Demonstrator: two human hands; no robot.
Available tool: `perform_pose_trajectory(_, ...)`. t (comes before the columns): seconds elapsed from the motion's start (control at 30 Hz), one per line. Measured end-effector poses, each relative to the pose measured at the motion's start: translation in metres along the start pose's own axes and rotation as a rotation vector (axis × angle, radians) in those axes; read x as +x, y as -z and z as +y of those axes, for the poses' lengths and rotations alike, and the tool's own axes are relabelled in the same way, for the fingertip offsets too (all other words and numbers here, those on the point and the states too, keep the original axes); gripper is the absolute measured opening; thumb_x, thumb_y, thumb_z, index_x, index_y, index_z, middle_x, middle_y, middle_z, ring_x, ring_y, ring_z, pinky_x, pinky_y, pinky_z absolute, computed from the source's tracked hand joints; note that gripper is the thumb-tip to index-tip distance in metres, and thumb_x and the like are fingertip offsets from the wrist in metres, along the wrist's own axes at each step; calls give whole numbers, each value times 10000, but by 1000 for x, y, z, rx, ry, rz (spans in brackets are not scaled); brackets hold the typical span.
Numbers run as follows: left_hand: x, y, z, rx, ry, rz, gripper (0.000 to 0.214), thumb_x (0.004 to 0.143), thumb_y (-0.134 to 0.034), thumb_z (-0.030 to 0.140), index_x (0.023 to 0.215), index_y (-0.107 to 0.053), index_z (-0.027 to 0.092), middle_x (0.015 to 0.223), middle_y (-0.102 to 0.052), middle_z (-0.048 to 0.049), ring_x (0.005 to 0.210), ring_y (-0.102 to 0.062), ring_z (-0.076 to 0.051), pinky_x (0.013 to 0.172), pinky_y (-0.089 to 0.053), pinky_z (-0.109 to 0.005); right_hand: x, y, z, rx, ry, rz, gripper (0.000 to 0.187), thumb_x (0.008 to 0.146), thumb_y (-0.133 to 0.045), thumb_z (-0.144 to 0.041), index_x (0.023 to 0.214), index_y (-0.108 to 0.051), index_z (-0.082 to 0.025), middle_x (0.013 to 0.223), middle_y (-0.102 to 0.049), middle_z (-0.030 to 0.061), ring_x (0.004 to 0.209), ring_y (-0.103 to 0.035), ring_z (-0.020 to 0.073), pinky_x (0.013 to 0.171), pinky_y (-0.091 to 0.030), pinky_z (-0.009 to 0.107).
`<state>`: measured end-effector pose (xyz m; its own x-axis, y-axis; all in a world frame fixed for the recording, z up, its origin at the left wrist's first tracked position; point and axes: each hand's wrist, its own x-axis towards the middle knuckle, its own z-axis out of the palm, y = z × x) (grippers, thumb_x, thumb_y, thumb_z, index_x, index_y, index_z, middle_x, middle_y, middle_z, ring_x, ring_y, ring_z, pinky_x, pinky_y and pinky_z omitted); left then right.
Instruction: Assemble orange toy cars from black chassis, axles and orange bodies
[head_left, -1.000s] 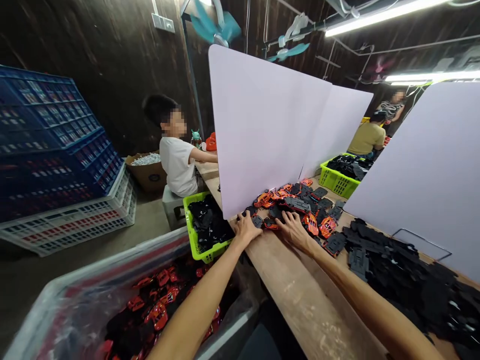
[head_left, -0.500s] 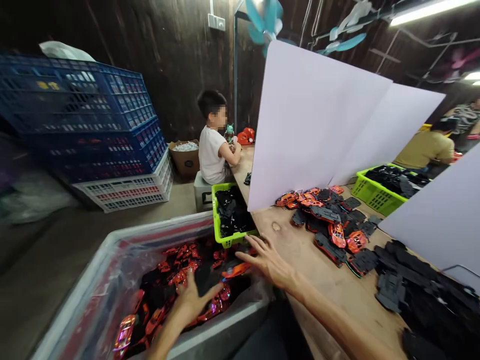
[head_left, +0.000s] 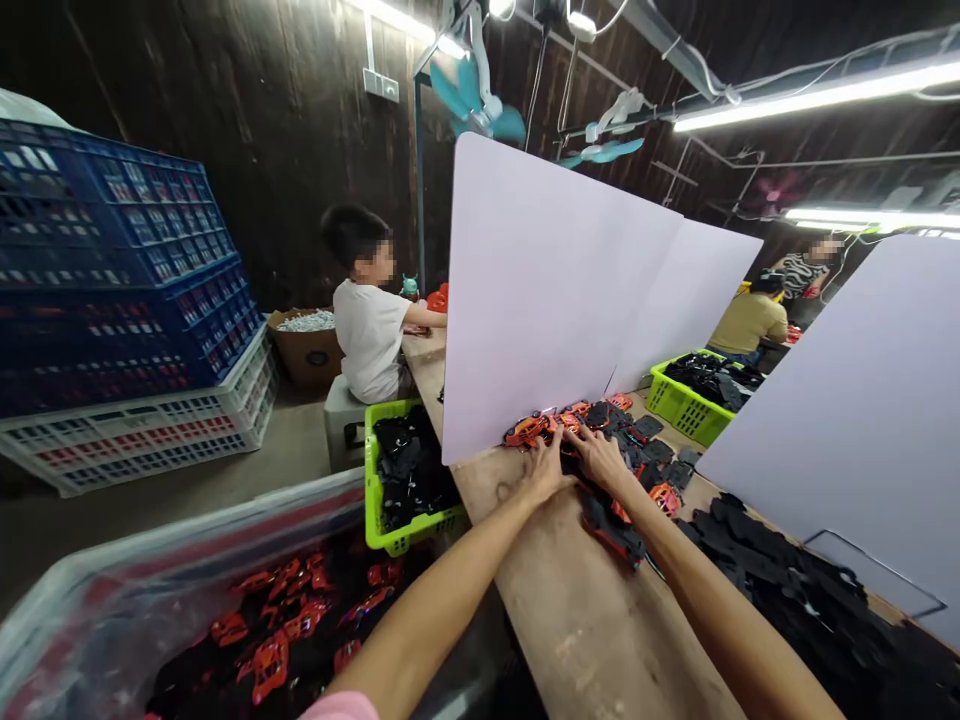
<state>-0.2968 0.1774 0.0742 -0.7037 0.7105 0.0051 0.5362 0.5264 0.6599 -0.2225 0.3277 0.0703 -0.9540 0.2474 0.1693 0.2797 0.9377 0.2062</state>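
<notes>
Both hands have come back from the large white-rimmed plastic bin (head_left: 187,535) to the heap of toy car parts (head_left: 622,415) on the pale wooden tabletop (head_left: 592,620), and they now sit side by side at the heap's near edge. The left hand (head_left: 546,472) has its fingers spread, their tips at a glossy orange-red toy car shell (head_left: 527,431); whether it actually grips the shell cannot be told. The right hand (head_left: 600,458) is open wide, its fingers splayed towards matt black plastic chassis plates (head_left: 658,450).

The shell lies just ahead of the left hand, its long axis running roughly across the view; which end is its nose is hard to tell. A black-and-red car body (head_left: 611,528) lies just below the right hand, closer to it than to the left, its long axis slanting from upper left to lower right.

All of this sits at the foot of the lilac divider panel (head_left: 525,300), on its right. Left of the panel stands a lime-green plastic basket (head_left: 369,480) of black parts, with the bin of red and black pieces nearer the camera. Further along, beyond the panel's left side, a seated person in a white T-shirt (head_left: 369,340) works at the same tabletop.
</notes>
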Motion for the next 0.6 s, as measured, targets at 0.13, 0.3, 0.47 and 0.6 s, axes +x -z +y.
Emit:
perform_pose_trajectory(0.13, 34, -15, -1, -36, -24, -51, 1082, 648, -884, 277, 1588, -349, 245, 1443, -599, -224, 1328, -602, -421, 1041, -508, -468, 5, -8, 16, 8, 133, 21, 682, 929, -518, -122, 1566, -434, -352, 1441, -581, 161, 1178, -581, 339, 907, -526, 464)
perform_pose_trajectory(0.3, 18, -11, -5, -143, -47, -28, 1026, 665, -852, 289, 1564, -357, 293, 1329, -716, -93, 1227, -681, -314, 978, -550, -378, -11, 10, 23, 67, 245, 33, 703, 905, -574, -143, 1572, -439, -320, 1503, -532, 125, 1213, -552, 308, 950, -548, 432)
perform_pose_trajectory(0.47, -74, 25, -33, -234, -57, 43, 956, 624, -847, 249, 1493, -452, 306, 1322, -714, -58, 1195, -680, -299, 977, -552, -370, -53, 52, -30, 355, 420, 72, 776, 872, -628, -145, 1591, -406, -335, 1451, -546, 107, 1224, -589, 286, 1006, -552, 416)
perform_pose_trajectory(0.6, -188, 86, -76, -324, -38, 40, 791, 601, -820, 204, 1351, -585, 289, 1197, -760, -30, 1062, -717, -271, 902, -567, -328, -86, 84, -116, 657, 598, -14, 829, 856, -658, -142, 1606, -377, -353, 1400, -575, 95, 1191, -646, 268, 988, -556, 361)
